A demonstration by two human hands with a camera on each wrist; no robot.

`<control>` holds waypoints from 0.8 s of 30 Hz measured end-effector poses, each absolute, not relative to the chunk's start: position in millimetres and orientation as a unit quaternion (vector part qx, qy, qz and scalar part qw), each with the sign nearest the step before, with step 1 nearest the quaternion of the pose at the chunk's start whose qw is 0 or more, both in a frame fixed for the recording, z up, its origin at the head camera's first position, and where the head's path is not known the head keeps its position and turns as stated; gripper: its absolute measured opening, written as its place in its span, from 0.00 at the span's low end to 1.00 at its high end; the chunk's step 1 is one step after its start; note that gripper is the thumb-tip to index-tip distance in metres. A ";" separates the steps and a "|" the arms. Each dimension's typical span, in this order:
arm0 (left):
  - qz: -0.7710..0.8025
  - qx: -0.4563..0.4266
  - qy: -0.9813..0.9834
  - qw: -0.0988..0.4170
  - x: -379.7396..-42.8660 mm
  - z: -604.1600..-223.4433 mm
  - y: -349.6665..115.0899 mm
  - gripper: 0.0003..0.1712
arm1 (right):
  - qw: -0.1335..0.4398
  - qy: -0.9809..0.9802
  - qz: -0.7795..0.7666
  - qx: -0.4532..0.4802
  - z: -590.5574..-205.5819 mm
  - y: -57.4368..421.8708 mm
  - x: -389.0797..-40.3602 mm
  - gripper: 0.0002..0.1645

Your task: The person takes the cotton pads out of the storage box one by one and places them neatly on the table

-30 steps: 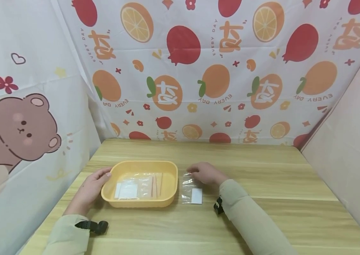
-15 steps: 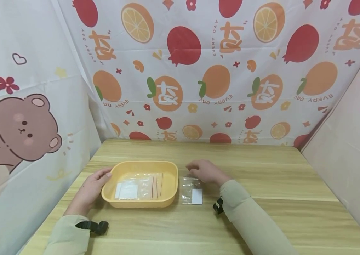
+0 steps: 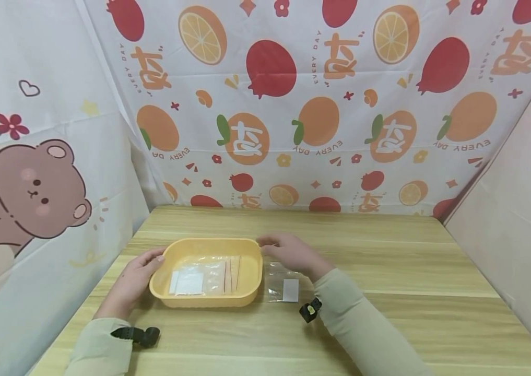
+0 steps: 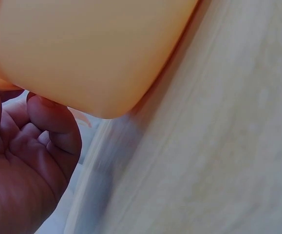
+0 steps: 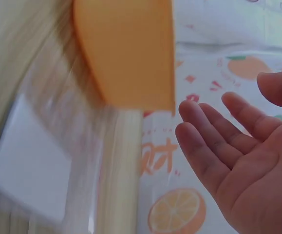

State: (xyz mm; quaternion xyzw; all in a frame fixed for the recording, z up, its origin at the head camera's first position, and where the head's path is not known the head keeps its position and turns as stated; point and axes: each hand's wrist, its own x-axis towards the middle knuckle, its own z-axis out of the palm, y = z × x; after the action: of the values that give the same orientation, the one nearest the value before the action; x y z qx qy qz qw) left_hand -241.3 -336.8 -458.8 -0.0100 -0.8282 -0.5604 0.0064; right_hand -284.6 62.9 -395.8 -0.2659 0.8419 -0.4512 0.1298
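A yellow plastic tray (image 3: pixel 209 300) stands on the table, holding clear zip bags (image 3: pixel 213 271) with white cards inside. My left hand (image 3: pixel 136 277) grips its left rim, thumb over the edge; the left wrist view shows curled fingers (image 4: pixel 58 117) against the tray's outer side. My right hand (image 3: pixel 293 253) is at the tray's back right corner, and in the right wrist view its fingers (image 5: pixel 218 141) are spread and hold nothing. Under that hand, to the right of the tray, another clear bag (image 3: pixel 274 284) with a white card lies flat, its upper part partly hidden.
The wooden table (image 3: pixel 387 261) extends right and back from the hands. A fruit-print cloth (image 3: pixel 321 172) hangs behind it, with a bear-print cloth (image 3: pixel 39 198) on the left and a pale cloth (image 3: pixel 519 219) on the right.
My right hand rose off the bag on the table, then moved left to the tray's back right corner. The left hand and the tray have stayed in place.
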 end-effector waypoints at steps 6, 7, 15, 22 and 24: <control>-0.558 -0.004 -0.830 0.004 -241.4 -459.4 -337.2 0.34 | 0.171 0.791 -0.521 -0.273 -393.1 47.0 -278.5 0.25; -0.558 -0.003 -0.830 0.003 -241.4 -459.4 -337.3 0.34 | 0.177 0.784 -0.530 -0.270 -393.9 44.4 -278.2 0.25; -0.553 -0.002 -0.833 -0.002 -242.2 -460.5 -337.7 0.35 | 0.215 0.739 -0.595 -0.230 -399.5 19.8 -275.5 0.27; -0.542 0.000 -0.840 -0.004 -242.6 -460.6 -337.8 0.36 | 0.238 0.730 -0.606 -0.206 -404.8 -0.7 -271.2 0.30; -0.545 -0.002 -0.838 -0.002 -243.1 -460.9 -338.0 0.36 | 0.247 0.723 -0.616 -0.193 -407.1 -6.7 -271.1 0.31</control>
State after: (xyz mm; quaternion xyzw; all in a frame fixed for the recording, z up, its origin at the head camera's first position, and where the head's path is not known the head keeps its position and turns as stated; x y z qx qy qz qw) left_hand -243.1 -338.0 -460.9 -0.0024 -0.8381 -0.5455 -0.0024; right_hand -271.1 -6.7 -407.1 -0.1929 0.7228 -0.6160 0.2467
